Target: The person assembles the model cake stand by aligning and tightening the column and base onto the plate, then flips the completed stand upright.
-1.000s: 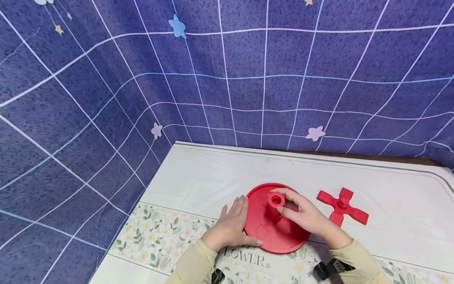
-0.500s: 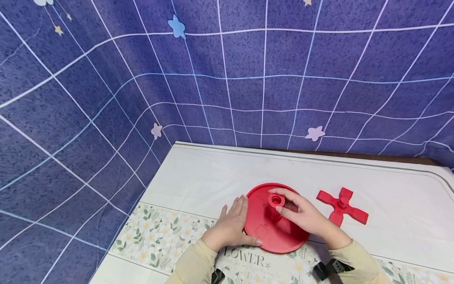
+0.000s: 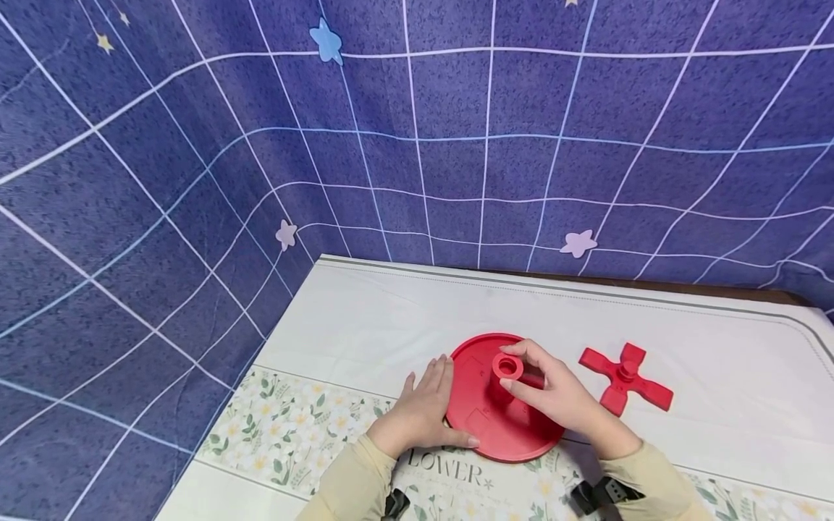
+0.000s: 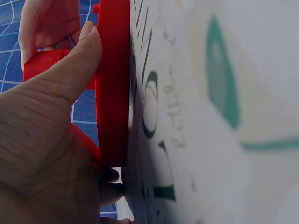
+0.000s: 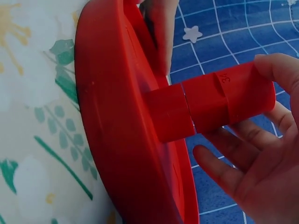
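Still little changes: the right hand [image 3: 554,391] keeps gripping the red tube [image 5: 229,100] on the red disc's [image 3: 482,427] central stub [image 5: 168,112], their thin seam suggesting seating's unfinished. Left hand [image 3: 426,416], fingers outstretched, touches the disc's left rim. Bench [image 3: 378,311] stretches beyond; the red cross [image 3: 625,378] limits rightward room.

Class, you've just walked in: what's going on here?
A person's right hand holds a hollow red cylinder upright on a short post at the middle of a round red base; a seam shows between cylinder and post. The left hand rests at the base's edge. A red four-armed piece lies apart on the cloth.
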Demonstrator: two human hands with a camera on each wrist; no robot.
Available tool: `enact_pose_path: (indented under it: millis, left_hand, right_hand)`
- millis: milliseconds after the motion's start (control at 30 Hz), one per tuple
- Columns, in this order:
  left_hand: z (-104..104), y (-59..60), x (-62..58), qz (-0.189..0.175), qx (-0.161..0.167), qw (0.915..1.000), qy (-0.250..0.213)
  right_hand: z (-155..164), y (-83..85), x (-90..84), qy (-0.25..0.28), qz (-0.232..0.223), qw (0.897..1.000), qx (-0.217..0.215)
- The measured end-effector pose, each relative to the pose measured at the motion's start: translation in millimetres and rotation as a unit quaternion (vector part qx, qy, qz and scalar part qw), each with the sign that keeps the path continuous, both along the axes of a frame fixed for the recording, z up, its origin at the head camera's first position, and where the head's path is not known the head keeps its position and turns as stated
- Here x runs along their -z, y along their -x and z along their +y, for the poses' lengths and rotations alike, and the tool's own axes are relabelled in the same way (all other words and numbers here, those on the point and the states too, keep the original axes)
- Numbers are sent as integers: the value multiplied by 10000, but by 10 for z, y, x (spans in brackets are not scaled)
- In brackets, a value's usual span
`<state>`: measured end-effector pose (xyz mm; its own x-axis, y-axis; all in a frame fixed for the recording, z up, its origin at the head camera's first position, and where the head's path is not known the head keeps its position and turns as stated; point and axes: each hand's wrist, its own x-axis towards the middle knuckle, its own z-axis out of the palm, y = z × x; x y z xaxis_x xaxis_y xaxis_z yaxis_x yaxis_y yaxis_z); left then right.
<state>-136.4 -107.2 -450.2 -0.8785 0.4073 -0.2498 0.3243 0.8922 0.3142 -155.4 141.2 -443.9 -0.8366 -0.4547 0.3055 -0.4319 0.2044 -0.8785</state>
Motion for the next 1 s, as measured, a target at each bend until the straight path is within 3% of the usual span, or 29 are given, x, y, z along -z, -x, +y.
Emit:
enact_pose_path:
  millis: [567, 1000]
  left_hand:
    - [0, -2, -8, -67, -7, 10000, -56]
    - [8, -9, -22, -1, 4, 10000, 7]
  right_hand:
    - [-92, -45, 31, -502, 278, 9944, 886]
    - [-152, -95, 1, -958, 709, 9807, 1549]
